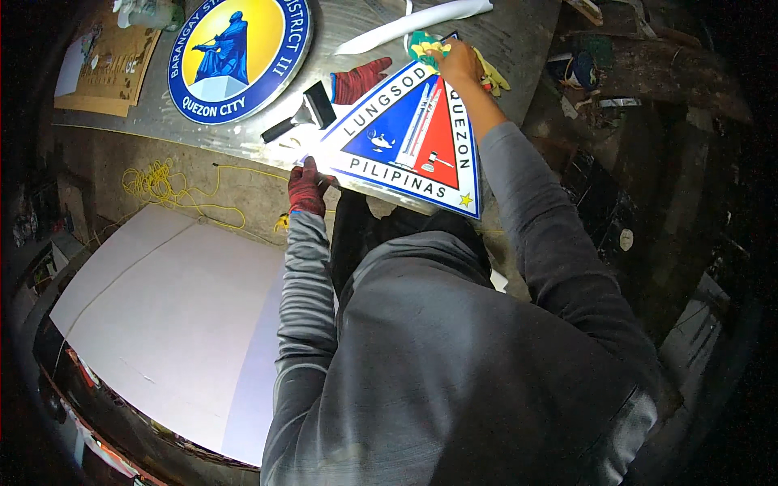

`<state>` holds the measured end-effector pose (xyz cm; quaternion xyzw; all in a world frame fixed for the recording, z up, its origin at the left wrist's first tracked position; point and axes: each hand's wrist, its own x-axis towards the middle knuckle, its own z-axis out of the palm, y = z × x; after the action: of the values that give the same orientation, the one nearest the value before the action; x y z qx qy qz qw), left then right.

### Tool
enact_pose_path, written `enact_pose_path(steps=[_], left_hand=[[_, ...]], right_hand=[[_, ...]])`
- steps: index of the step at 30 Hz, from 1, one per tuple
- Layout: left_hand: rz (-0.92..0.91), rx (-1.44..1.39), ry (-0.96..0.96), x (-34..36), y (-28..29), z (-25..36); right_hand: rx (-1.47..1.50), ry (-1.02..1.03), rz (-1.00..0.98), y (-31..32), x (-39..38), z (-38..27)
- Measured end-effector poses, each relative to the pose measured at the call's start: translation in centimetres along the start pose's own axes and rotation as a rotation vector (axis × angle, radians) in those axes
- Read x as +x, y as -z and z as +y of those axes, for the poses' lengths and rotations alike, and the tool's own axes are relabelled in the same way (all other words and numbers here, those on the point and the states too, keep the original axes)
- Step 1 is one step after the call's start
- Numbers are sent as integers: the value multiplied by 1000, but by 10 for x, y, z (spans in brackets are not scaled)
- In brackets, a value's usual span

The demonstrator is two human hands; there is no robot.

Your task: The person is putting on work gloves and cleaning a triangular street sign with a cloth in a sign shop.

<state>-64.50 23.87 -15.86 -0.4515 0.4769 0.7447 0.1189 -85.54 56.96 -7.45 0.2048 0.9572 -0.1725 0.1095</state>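
A triangular sign [386, 147] in blue, red and white lies on a metal-topped table [174, 134]. My left hand [308, 189], in a dark red glove, grips its near left corner at the table edge. My bare right hand [459, 63] is closed on a green, yellow and white cloth [423, 49], pressed against the sign's far corner. Yellowish fabric [492, 74] shows just right of that hand; whether it belongs to the cloth I cannot tell. Beside the sign's left edge are a black-and-silver squeegee-like tool [318, 105] and a loose red glove [358, 79].
A round blue and yellow sign [267, 53] lies at the table's left, near brown cardboard [97, 101]. Rolled white material [413, 26] rests at the back. Tangled yellow cord [162, 190] is on the floor, beyond a large white panel [178, 308] at lower left. Clutter lies to the right.
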Motion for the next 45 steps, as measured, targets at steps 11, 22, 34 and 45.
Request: enact_pose_path(steps=[11, 22, 34, 45], left_hand=[[-12, 35, 26, -4, 0, 4], [-9, 104, 49, 6, 5, 1], [108, 1493, -1068, -60, -50, 40], [-280, 1955, -797, -89, -96, 31]], right_hand=[[154, -163, 38, 3, 52, 44], [225, 4, 102, -3, -9, 100], [664, -93, -29, 28, 32, 118], [210, 119, -186, 3, -43, 128]])
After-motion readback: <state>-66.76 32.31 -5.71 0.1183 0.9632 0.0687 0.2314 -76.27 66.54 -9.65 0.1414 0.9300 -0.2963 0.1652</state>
